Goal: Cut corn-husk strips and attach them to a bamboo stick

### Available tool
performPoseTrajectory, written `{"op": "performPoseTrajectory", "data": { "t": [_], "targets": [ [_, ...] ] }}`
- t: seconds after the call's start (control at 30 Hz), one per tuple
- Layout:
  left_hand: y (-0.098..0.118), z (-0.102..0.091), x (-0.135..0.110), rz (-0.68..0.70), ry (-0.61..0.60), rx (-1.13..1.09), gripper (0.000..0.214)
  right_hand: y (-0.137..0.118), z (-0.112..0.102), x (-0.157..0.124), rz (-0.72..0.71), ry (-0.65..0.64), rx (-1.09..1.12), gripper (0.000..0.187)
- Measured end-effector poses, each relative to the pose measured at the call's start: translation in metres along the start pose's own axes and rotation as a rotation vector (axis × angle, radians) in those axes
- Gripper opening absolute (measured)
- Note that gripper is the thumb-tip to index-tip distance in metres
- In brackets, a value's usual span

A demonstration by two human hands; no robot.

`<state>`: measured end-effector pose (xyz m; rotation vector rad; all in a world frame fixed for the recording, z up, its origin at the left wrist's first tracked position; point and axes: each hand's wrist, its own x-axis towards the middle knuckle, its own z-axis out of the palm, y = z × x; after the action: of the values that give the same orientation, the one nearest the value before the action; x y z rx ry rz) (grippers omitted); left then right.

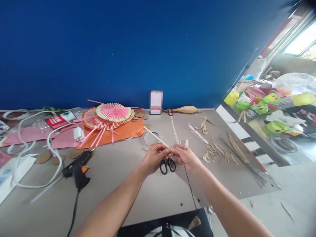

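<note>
My left hand [156, 156] and my right hand [184, 156] meet over the middle of the table. Between them is a thin, pale wooden stick [155, 135], slanting up to the left. The left fingers are closed round its lower part. My right fingertips pinch close to its lower end, which they hide. Black-handled scissors [168, 166] lie just below the hands, their blades mostly covered. Beyond the left hand rests a ring of clear tape [145, 138]. Several dry husk strips [217, 152] are scattered to the right of my right hand.
To the left lie a black glue gun [77, 169], a white cable [18, 158] and pink-and-green paper fans [115, 113] on orange paper [133, 130]. Thin wires [243, 159] lie at right. A dried pod-like bundle [186, 109] sits by the blue wall [148, 49].
</note>
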<state>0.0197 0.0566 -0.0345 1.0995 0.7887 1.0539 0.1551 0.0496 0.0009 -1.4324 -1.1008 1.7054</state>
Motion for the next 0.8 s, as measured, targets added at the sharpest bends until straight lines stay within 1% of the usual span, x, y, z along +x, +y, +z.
{"op": "performPoseTrajectory", "data": {
  "t": [0.2, 0.27, 0.33, 0.4, 0.43, 0.5, 0.53, 0.57, 0.6, 0.7, 0.8],
  "targets": [
    [-0.008, -0.004, 0.0, 0.035, -0.062, 0.106, 0.019, 0.006, -0.011, -0.002, 0.148, -0.116, 0.079, 0.027],
    [-0.009, -0.004, 0.0, 0.024, -0.061, 0.116, 0.019, 0.003, -0.017, -0.004, 0.187, -0.157, 0.106, 0.025],
    [-0.01, -0.005, 0.001, 0.007, -0.055, 0.112, 0.019, -0.005, -0.025, -0.007, 0.2, -0.169, 0.121, 0.024],
    [-0.011, -0.005, 0.002, -0.012, -0.04, 0.092, 0.02, -0.016, -0.036, -0.01, 0.16, -0.131, 0.139, 0.025],
    [-0.011, -0.006, 0.002, -0.02, -0.031, 0.076, 0.021, -0.022, -0.042, -0.01, 0.104, -0.09, 0.151, 0.025],
    [-0.012, -0.006, 0.004, -0.033, -0.003, 0.029, 0.022, -0.028, -0.049, -0.01, -0.071, 0.034, 0.153, 0.026],
    [-0.012, -0.006, 0.004, -0.039, 0.01, 0.007, 0.022, -0.028, -0.05, -0.009, -0.152, 0.088, 0.109, 0.024],
    [-0.012, -0.006, 0.005, -0.042, 0.02, -0.009, 0.022, -0.026, -0.049, -0.008, -0.204, 0.13, 0.029, 0.022],
    [-0.011, -0.007, 0.005, -0.043, 0.026, -0.016, 0.022, -0.021, -0.046, -0.007, -0.228, 0.134, -0.075, 0.019],
    [-0.009, -0.007, 0.005, -0.049, 0.014, -0.007, 0.022, -0.004, -0.032, -0.004, -0.296, 0.068, -0.399, 0.013],
    [-0.006, -0.006, 0.004, -0.078, 0.008, 0.008, 0.022, 0.003, -0.019, -0.007, -0.376, 0.025, -0.652, 0.012]
  ]
}}
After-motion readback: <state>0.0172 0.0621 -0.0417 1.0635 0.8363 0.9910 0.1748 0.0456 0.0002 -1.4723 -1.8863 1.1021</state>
